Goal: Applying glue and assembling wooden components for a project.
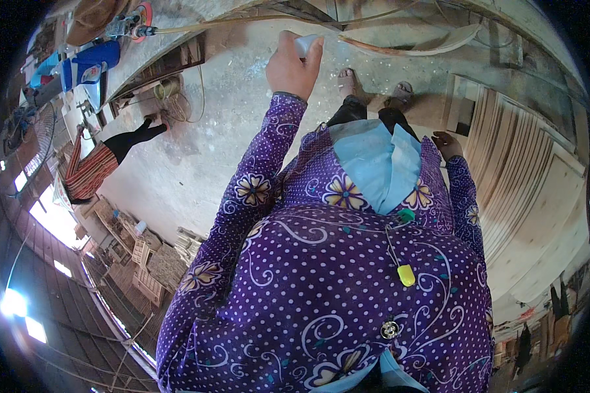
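My left hand [292,65] is stretched out forward and gripped around a small white object [306,44], held above the dusty concrete floor. My right hand [447,144] hangs by my side, fingers loosely apart and holding nothing, close to a stack of thin wooden sheets [531,190]. I wear a purple dotted shirt with flowers, and my feet in sandals [373,88] stand on the floor below.
A long bent wood strip [413,47] lies on the floor ahead. A blue machine [85,65] sits on a bench at upper left. Another person [105,160] in striped clothes stands to the left. Wooden crates [147,262] are piled further off.
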`<state>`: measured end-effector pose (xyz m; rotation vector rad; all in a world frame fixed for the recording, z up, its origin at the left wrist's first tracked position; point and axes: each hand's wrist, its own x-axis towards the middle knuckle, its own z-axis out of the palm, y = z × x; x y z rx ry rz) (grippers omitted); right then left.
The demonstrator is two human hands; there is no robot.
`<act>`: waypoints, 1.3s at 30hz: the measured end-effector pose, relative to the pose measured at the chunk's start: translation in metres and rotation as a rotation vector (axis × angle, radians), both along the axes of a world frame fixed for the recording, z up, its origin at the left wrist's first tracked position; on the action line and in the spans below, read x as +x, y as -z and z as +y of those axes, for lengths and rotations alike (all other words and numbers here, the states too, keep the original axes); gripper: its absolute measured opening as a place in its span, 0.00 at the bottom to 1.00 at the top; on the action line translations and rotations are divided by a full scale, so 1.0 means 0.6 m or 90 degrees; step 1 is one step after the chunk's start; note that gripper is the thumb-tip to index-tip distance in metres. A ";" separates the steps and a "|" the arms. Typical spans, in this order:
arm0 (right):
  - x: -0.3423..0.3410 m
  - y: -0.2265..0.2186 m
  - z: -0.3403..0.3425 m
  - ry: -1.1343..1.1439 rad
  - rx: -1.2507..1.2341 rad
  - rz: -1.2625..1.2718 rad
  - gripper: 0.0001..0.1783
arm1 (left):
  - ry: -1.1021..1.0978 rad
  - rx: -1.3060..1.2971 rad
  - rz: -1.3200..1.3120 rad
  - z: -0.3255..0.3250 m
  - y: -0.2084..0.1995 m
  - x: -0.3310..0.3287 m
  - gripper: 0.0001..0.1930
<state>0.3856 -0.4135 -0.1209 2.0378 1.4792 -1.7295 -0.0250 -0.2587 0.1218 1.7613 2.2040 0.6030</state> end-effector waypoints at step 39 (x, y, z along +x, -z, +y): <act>-0.010 -0.032 0.007 -0.064 0.004 -0.049 0.17 | 0.073 -0.003 0.014 -0.009 0.012 0.042 0.22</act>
